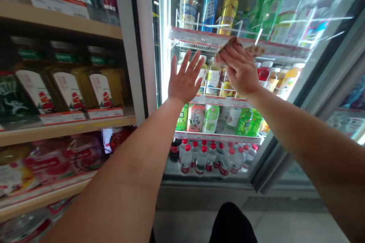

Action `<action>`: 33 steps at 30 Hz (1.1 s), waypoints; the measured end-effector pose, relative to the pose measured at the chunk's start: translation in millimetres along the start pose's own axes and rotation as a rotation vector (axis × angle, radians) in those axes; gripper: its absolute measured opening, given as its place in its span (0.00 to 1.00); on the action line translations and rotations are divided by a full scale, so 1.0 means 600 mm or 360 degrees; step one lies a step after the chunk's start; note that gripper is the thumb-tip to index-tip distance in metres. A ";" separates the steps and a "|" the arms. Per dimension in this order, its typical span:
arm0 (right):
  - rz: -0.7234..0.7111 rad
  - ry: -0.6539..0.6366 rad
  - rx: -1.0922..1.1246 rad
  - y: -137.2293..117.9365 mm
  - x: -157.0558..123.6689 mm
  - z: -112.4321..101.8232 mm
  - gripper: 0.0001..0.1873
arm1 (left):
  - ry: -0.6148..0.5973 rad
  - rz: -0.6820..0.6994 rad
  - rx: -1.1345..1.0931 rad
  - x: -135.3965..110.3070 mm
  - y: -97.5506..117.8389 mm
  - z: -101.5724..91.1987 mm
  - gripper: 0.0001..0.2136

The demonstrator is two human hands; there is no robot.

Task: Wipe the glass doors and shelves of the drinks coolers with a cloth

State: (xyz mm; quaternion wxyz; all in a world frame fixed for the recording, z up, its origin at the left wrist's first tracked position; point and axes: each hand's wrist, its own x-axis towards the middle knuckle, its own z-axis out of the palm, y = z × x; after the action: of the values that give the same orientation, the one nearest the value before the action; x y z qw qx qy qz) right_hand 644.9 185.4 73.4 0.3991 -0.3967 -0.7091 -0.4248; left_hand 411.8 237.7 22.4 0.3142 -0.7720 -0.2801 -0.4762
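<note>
Beige cloth (254, 50) on the upper rail (285, 50), far right.
Its long axis runs left to right along the rail. The right hand (241, 70) presses it there, fingers close together and curled over it. Just left, the left hand (184, 81) is raised, fingers spread wide, holding nothing. Labels on the bottles (211, 79) are too blurred to read.

— What's on the left?
— Wooden shelves (62, 26) packed with bottles.
— And ahead?
— A brightly lit cooler (199, 193) with white wire racks (196, 46), its glass door (322, 83) swung open. Pale floor tiles (285, 228) below.
</note>
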 end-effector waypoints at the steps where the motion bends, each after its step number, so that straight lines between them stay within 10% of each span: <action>1: 0.0077 0.0038 -0.0004 0.000 0.013 0.004 0.25 | -0.0007 -0.0005 -0.0013 0.000 0.001 -0.001 0.31; 14: 0.0090 -0.0139 -0.0158 -0.068 0.139 -0.009 0.30 | -0.0004 0.0009 -0.0031 -0.002 0.001 -0.005 0.31; 33: -0.0195 -0.0206 0.0065 -0.026 0.043 0.016 0.25 | 0.0033 0.0020 -0.0007 -0.002 -0.003 0.003 0.28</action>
State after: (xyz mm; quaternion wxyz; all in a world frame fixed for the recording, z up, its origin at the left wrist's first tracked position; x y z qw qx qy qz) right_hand 619.1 195.0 89.1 0.3338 -0.3709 -0.7649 -0.4073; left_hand 411.0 239.8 21.1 0.3184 -0.7695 -0.2710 -0.4828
